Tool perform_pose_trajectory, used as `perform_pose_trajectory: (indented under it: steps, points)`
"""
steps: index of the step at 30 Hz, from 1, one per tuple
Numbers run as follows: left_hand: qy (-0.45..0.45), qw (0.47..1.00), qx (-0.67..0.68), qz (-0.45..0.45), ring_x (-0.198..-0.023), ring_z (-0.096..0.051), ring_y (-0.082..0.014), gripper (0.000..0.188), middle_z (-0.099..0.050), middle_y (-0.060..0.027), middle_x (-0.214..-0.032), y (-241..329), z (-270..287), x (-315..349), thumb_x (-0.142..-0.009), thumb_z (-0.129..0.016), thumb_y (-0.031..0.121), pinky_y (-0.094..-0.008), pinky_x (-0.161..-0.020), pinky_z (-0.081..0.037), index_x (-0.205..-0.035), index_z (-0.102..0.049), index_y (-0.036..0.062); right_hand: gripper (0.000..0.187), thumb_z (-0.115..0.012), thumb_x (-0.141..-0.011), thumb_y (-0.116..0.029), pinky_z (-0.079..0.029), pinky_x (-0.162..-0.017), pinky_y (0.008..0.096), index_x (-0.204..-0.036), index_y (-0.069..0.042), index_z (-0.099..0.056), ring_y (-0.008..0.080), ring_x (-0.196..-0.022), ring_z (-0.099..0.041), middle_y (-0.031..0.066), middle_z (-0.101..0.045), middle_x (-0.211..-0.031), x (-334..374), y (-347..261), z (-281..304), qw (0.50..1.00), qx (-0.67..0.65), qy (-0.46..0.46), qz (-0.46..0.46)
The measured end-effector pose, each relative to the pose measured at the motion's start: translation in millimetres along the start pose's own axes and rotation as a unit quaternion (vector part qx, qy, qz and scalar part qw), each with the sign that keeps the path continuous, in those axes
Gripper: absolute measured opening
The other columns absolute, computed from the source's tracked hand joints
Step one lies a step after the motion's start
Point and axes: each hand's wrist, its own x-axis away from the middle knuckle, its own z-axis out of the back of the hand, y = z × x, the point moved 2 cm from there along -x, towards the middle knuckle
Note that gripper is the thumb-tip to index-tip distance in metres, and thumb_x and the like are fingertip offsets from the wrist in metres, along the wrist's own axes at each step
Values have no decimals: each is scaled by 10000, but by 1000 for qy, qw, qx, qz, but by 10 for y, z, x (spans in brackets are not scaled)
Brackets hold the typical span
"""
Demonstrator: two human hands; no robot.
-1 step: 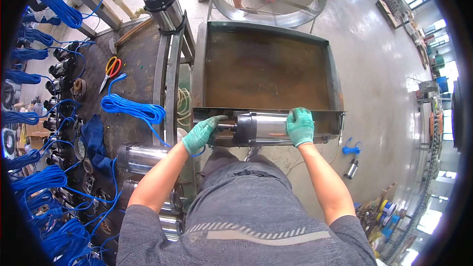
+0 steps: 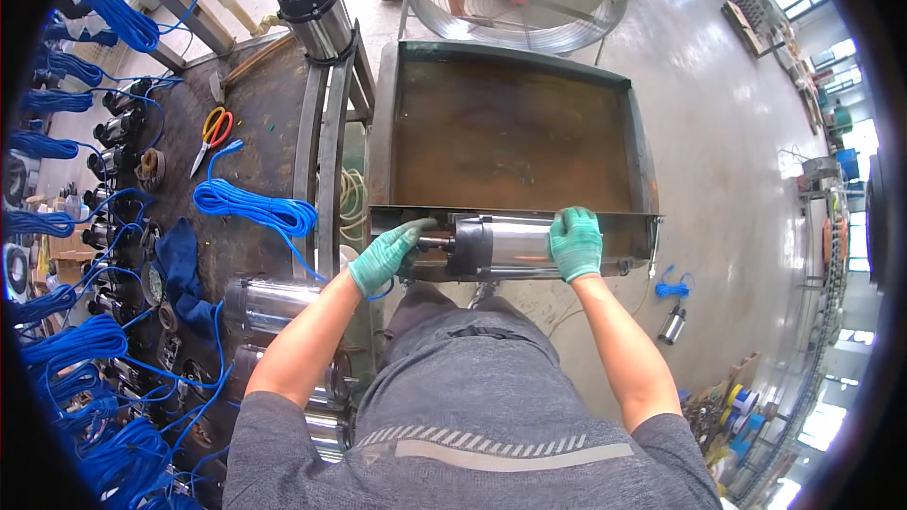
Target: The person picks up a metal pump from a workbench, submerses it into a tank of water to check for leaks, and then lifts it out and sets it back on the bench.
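Note:
A pump motor [image 2: 518,244] with a shiny steel body and a black end cap lies on its side across the near edge of a metal water tank [image 2: 385,132]. My right hand [image 2: 575,244], in a green glove, is wrapped over the right part of its steel body. At the other end, my left hand [image 2: 383,260], also gloved in green, closes around the tip of the shaft [image 2: 434,243] that sticks out of the cap. Its fingertips are partly hidden there. Just below the left hand runs a blue cable.
Left of the tank, a dark workbench [image 2: 269,113] holds a blue cable coil [image 2: 253,209], scissors [image 2: 212,140], a blue cloth [image 2: 182,269] and several motors. An upright motor [image 2: 316,14] stands at its far corner. A large fan [image 2: 518,0] is beyond the tank. On the floor lies a small pump [image 2: 673,324].

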Motion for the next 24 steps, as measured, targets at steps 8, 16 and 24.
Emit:
perform_pose_trajectory:
  steps: [8,16,24]
  points:
    - [25,946,-319,-45,-859,-567,-123,320,-642,-77,-924,-117,183,-146,-932,-706,167,-305,-767,-497,-1185,-570,28,211,-706,-831,-221,-451,-967,508,-979,-73,-682,363,-1059,-610,121,-676,-1035,-42,-201,185,995,1,-32,94]
    - [54,968,-227,-91,-941,-597,-155,397,-655,-99,-1026,-100,59,-108,-941,-718,222,-326,-833,-514,-1236,-569,2,450,-706,-859,-379,-360,-1117,513,-1200,-91,-647,319,-1296,-512,124,-577,-1332,-140,-1369,-122,928,-65,-229,286]
    - [26,948,-263,-179,-1048,-610,-189,561,-632,-152,-1148,-151,201,-58,-970,-651,257,-337,-928,-503,-1429,-441,11,215,-688,-846,-323,-461,-941,470,-997,-171,-712,270,-1114,-615,3,-683,-1104,-198,-1581,-235,920,1,-236,312]
